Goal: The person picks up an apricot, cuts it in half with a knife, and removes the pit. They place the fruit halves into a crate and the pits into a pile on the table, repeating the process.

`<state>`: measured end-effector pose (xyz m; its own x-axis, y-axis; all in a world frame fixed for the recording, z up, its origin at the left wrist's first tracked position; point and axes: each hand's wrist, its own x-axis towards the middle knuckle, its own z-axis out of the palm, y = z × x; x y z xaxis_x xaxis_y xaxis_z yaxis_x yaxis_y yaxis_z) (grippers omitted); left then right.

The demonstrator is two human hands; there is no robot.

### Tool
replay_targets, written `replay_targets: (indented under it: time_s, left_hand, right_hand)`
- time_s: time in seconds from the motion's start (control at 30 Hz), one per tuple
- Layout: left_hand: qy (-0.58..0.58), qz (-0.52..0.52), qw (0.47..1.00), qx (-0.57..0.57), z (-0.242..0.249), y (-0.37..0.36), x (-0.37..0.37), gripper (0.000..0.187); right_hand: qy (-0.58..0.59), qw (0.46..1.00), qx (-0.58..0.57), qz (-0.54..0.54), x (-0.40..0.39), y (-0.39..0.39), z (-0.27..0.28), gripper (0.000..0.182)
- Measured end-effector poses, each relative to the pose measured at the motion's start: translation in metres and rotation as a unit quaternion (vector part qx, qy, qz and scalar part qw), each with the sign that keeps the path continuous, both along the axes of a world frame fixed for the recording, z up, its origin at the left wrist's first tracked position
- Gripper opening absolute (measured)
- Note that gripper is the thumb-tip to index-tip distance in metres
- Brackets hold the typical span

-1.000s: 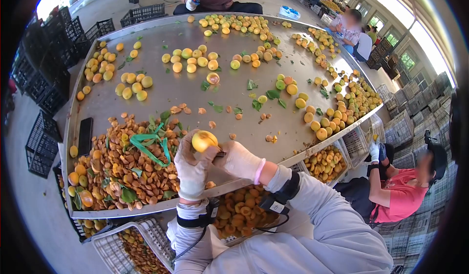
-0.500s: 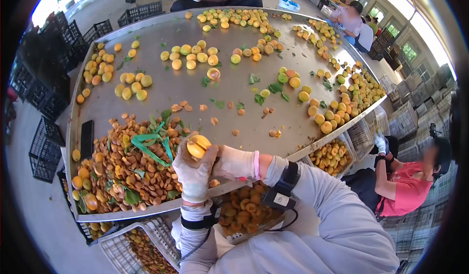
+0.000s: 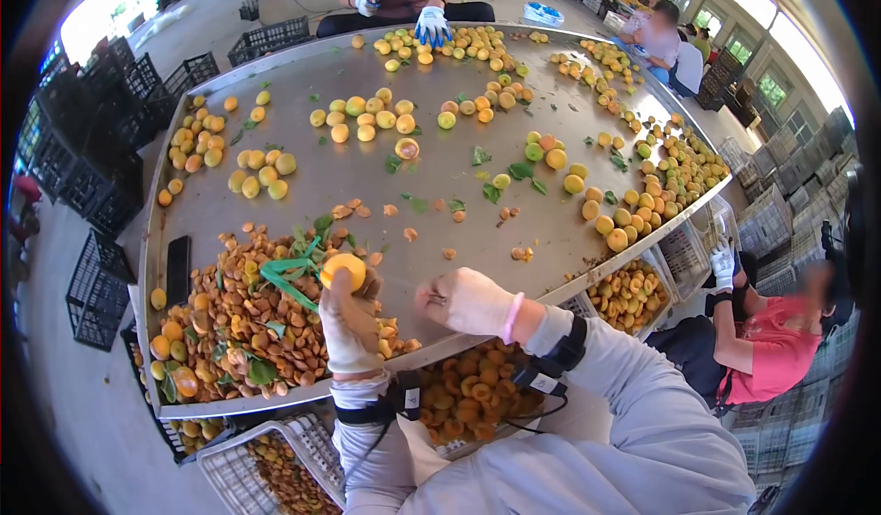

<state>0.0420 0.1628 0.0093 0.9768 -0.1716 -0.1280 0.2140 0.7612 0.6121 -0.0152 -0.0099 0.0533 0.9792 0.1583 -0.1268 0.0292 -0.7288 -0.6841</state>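
Near the table's front edge, my left hand [image 3: 351, 327], in a whitish glove, is closed around a yellow-orange apricot [image 3: 343, 271], holding it upright at the fingertips. To its right and apart from it, my right hand [image 3: 473, 304], also gloved, has its fingers curled together. Its fingertips are slightly blurred, and whatever they hold is hidden. A heap of brown apricot pits [image 3: 266, 318] lies beside and behind my left hand, with leaves and a green ribbon [image 3: 292, 274] on top.
Apricots in groups [image 3: 372, 113] lie across the metal table [image 3: 340, 180]. A dark phone [image 3: 178, 265] rests by the left rim. Below the front edge stands a crate of halved apricots [image 3: 473, 391]. Opposite, a co-worker's gloved hand [image 3: 432, 27] touches fruit; another person [image 3: 771, 350] sits right.
My hands have separated: the right moved away to the right, while the left keeps the apricot. The apricot's cut groove no longer shows. Across the table, the co-worker's gloved hand has come onto the fruit.
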Motion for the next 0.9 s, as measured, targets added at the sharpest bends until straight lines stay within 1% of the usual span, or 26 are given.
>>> replay_targets:
  time_s: [0.03, 0.07, 0.13, 0.17, 0.23, 0.27, 0.33, 0.43, 0.47, 0.57, 0.67, 0.83, 0.9]
  left_hand:
    - [0.028, -0.007, 0.999, -0.018, -0.003, 0.000, 0.001, 0.043]
    - [0.053, -0.016, 0.998, -0.035, -0.004, 0.000, 0.002, 0.045]
    - [0.064, -0.055, 0.996, -0.042, -0.006, 0.000, 0.002, 0.048]
    - [0.069, -0.075, 0.994, -0.046, -0.007, 0.000, 0.002, 0.050]
    - [0.090, -0.036, 0.995, 0.015, 0.008, -0.007, -0.004, 0.053]
    - [0.101, -0.014, 0.994, 0.046, 0.012, -0.009, -0.005, 0.055]
    - [0.089, -0.040, 0.995, 0.036, 0.005, -0.005, -0.005, 0.054]
    - [0.089, -0.059, 0.993, 0.043, 0.007, -0.001, -0.006, 0.052]
    - [0.091, -0.065, 0.993, 0.048, 0.009, -0.002, -0.006, 0.052]
    - [0.106, -0.021, 0.990, 0.089, 0.012, -0.003, -0.007, 0.051]
    - [0.090, 0.000, 0.992, 0.094, 0.005, -0.003, -0.006, 0.050]
    - [0.075, 0.006, 0.990, 0.121, 0.012, -0.004, -0.008, 0.049]
    - [0.086, 0.001, 0.991, 0.104, 0.009, -0.005, -0.007, 0.049]
  right_hand:
    - [0.008, 0.999, 0.046, -0.016, -0.004, -0.002, -0.003, 0.016]
    - [-0.004, 0.999, 0.041, -0.019, -0.004, 0.001, -0.004, 0.016]
    - [-0.031, 0.999, 0.031, -0.030, -0.005, 0.005, -0.002, 0.017]
    - [-0.025, 0.999, 0.007, -0.019, -0.005, 0.008, 0.002, 0.017]
    - [-0.013, 0.999, -0.041, 0.007, 0.001, 0.015, 0.010, 0.018]
    - [-0.021, 0.999, -0.039, 0.015, 0.003, 0.017, 0.006, 0.019]
    - [-0.036, 0.998, -0.034, 0.035, 0.008, 0.020, -0.004, 0.020]
    - [0.012, 0.997, -0.067, 0.025, 0.011, 0.025, 0.000, 0.021]
    - [0.008, 0.997, -0.076, 0.029, 0.012, 0.026, -0.001, 0.020]
    - [-0.002, 0.995, -0.097, 0.031, 0.011, 0.027, -0.005, 0.019]
    - [-0.018, 0.993, -0.111, 0.025, 0.010, 0.028, -0.016, 0.018]
    - [-0.084, 0.984, -0.158, 0.022, 0.007, 0.029, -0.017, 0.018]
    - [-0.004, 0.986, -0.168, 0.020, 0.010, 0.031, -0.008, 0.021]
